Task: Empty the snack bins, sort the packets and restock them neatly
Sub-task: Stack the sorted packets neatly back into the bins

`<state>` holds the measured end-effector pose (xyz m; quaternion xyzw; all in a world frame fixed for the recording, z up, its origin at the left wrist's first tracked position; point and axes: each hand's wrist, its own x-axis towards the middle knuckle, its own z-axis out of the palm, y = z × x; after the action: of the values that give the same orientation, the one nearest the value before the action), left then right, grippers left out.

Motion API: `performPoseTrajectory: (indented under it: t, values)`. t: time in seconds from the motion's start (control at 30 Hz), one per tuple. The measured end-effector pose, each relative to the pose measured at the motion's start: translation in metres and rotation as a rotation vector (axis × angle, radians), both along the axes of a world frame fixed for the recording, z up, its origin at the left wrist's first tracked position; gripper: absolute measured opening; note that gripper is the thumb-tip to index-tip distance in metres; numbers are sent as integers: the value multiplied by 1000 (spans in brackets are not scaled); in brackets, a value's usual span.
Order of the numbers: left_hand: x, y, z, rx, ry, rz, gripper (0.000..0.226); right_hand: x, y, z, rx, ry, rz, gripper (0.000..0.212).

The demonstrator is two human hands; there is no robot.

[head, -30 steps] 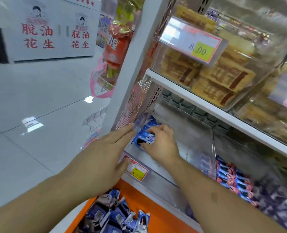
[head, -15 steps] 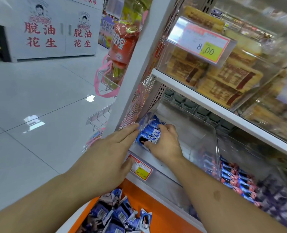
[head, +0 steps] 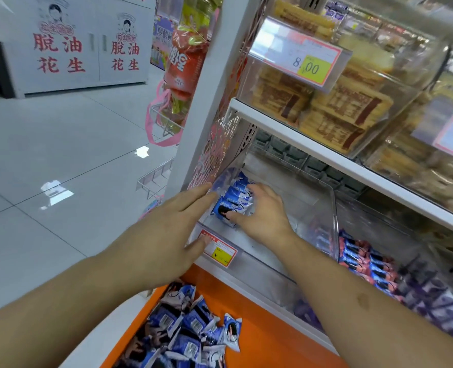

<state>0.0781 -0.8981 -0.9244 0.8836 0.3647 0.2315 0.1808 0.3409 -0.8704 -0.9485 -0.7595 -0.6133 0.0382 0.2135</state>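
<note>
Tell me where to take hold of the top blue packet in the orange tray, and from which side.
Pinch the crimped top edge of the blue packet at the right of the pile in the orange tray, coming from above and the right. It stands on end, clear of the others, with bare tray beside it, so fingers probably fit there.

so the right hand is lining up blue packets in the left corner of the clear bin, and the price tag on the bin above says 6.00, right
Not quite: the price tag on the upper bin reads 8.00, as the head view shows. The rest holds: the right hand is on the blue packets in the left corner of the clear bin.
</note>
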Motion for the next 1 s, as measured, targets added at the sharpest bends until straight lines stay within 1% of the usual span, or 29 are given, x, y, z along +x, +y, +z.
performPoseTrajectory:
  t: [0.1,0.13,0.27,0.33,0.43,0.53,0.63,0.77,0.9,1.0]
  values:
    - [-14,-5,7,-44,7,-27,75,-19,-36,25,40,136,12,74]
    - [-19,-7,8,-68,17,-38,73,-27,-52,32,63,188,16,72]
    - [-38,-15,-1,-204,149,-115,67,-68,-132,44,182,350,140,42]
    - [-43,-20,-18,-291,248,-176,69,-84,-170,31,105,411,190,36]
    - [-50,-23,-52,-399,440,-236,78,-97,-201,-15,-162,455,176,37]
    - [-59,-22,-82,-508,597,-234,86,-93,-205,-79,-396,450,94,49]
    - [-66,-18,-102,-609,685,-220,95,-83,-188,-133,-506,416,20,69]
    - [-68,-10,-113,-636,678,-203,105,-75,-154,-182,-541,387,3,88]
    - [-65,-4,-119,-677,676,-193,108,-72,-129,-225,-609,381,20,103]
    - [-65,-1,-123,-701,659,-193,111,-76,-127,-244,-668,325,16,103]
